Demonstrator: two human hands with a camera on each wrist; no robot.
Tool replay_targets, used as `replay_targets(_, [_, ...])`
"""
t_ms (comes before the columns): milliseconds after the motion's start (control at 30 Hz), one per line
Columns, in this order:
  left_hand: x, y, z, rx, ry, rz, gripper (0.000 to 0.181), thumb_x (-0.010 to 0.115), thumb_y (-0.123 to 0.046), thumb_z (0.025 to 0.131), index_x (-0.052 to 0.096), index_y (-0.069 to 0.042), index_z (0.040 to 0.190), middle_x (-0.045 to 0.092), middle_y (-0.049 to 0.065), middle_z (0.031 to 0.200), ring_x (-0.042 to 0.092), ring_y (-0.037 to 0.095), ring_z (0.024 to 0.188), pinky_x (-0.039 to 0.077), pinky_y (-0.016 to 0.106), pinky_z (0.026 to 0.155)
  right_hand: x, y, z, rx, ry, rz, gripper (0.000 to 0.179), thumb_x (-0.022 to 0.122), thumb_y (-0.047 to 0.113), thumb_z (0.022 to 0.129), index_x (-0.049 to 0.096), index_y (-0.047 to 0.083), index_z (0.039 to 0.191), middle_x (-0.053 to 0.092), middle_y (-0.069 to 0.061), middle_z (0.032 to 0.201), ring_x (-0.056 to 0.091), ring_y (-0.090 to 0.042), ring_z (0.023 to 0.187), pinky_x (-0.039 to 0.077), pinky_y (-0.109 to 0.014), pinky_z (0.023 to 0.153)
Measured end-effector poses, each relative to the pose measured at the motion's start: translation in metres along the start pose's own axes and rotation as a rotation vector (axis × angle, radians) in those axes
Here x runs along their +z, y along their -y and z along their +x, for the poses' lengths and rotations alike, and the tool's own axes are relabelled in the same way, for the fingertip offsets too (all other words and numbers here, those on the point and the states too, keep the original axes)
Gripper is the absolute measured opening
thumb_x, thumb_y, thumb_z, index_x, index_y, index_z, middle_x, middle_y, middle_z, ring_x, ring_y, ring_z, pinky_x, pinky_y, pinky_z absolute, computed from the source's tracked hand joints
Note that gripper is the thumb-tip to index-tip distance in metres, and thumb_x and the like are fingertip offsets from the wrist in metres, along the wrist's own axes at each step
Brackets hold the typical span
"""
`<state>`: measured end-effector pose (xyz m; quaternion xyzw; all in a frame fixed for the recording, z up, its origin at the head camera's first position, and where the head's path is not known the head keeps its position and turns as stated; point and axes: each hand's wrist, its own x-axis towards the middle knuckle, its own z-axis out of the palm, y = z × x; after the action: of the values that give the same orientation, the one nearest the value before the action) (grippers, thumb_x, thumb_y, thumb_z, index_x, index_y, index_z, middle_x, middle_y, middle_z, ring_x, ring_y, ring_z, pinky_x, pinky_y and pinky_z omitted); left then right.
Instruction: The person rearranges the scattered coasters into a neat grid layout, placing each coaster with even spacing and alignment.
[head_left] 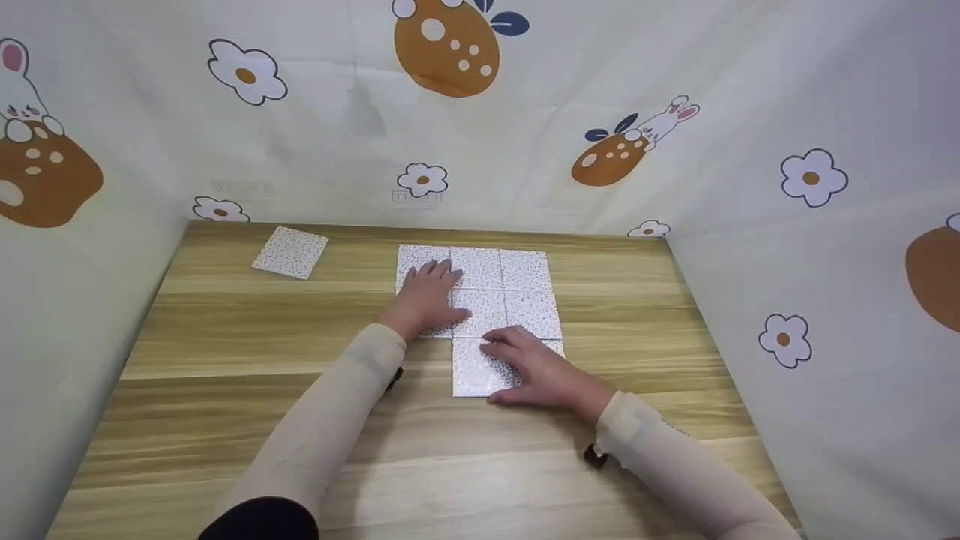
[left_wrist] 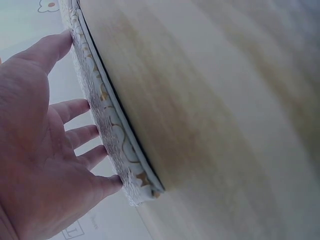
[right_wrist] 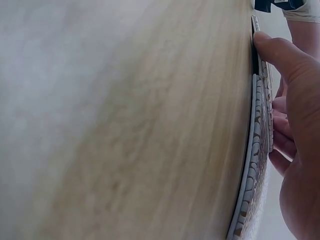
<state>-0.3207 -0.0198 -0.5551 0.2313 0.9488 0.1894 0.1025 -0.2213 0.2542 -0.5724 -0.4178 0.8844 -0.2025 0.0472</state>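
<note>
Square white tiles with small tan speckles lie edge to edge on the wooden table. My left hand spreads over the left column, its fingertips on the tiles' top faces. In the left wrist view, those fingertips touch the textured surface near a tile's thick edge. At the near row, my right hand grips a tile, thumb at its near edge and fingers at the far side. The right wrist view shows this tile partly overlapping a neighbouring tile, with a dark gap beneath near the thumb.
A single loose tile lies turned at the table's back left. Pale cloth printed with rabbits and flowers walls in the back and both sides. Wood-grain tabletop extends around the tiles.
</note>
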Motion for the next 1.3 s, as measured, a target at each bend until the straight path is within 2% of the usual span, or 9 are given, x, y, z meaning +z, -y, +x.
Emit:
replay_targets(800, [0.0028,0.0019,0.0019,0.005,0.0,0.006,0.09,0.07,-0.057,0.101,0.04,-0.008,0.171,0.026,0.021,0.18,0.022,0.048,0.165,0.016,0.07,0.132,0.0038,-0.001,-0.0016,-0.011,0.002,-0.023,0.086,0.084,0.06,0.093,0.059,0.01,0.159,0.05,-0.008,0.164,0.046,-0.023,0.149,0.042,-0.042,0.126])
replay_targets(1067, [0.0019,0.0002,0.0016,0.001,-0.002,0.023,0.091,0.07,-0.058,0.101,0.04,-0.008,0.171,0.027,0.021,0.18,0.023,0.047,0.165,0.017,0.07,0.133,0.0014,0.0005,-0.0022,0.008,0.015,-0.019,0.086,0.084,0.06,0.093,0.059,0.011,0.16,0.049,-0.008,0.165,0.045,-0.022,0.15,0.039,-0.04,0.128])
replay_targets(1300, [0.0017,0.0,0.0011,-0.007,-0.009,0.039,0.091,0.069,-0.06,0.1,0.041,-0.01,0.171,0.029,0.02,0.179,0.024,0.046,0.165,0.019,0.07,0.132,-0.0008,-0.0015,-0.0019,0.003,-0.043,0.014,0.081,0.085,0.059,0.094,0.062,0.012,0.156,0.051,-0.008,0.164,0.046,-0.023,0.151,0.04,-0.045,0.128])
